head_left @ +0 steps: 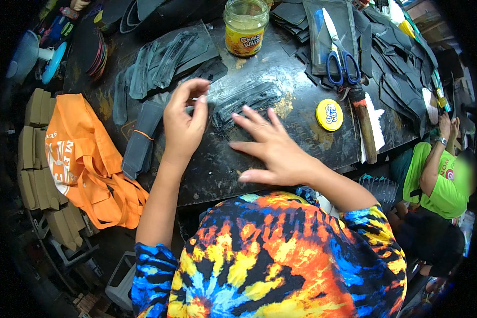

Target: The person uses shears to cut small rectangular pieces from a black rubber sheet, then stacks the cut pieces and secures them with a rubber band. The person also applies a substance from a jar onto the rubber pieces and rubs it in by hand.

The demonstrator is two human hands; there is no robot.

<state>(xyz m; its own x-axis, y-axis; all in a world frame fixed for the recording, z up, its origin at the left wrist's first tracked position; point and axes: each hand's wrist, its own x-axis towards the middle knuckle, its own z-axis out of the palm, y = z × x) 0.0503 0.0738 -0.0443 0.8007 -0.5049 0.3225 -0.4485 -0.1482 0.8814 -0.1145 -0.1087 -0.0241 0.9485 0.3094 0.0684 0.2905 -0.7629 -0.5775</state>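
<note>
My left hand (188, 116) hovers over the black tabletop with its fingers curled toward the thumb; anything between the fingertips is too small to make out. My right hand (270, 148) is open, fingers spread, just in front of a patch of dark strips (249, 100) lying flat with a wet-looking sheen. Beyond my left hand, thin black sheets with greyish, glossy smears (167, 61) overlap on the table. Close to my left wrist lies a bundle of dark strips (141, 139) with an orange band round it. An uncapped glass jar (245, 29) with a yellow label stands behind the strips.
A yellow lid (329, 115) lies to the right, near blue-handled scissors (342, 63) and a wooden-handled tool (364, 124). Black cut pieces (400, 79) pile up at far right. An orange bag (85, 153) hangs at left. A person in a green shirt (434, 175) is at right.
</note>
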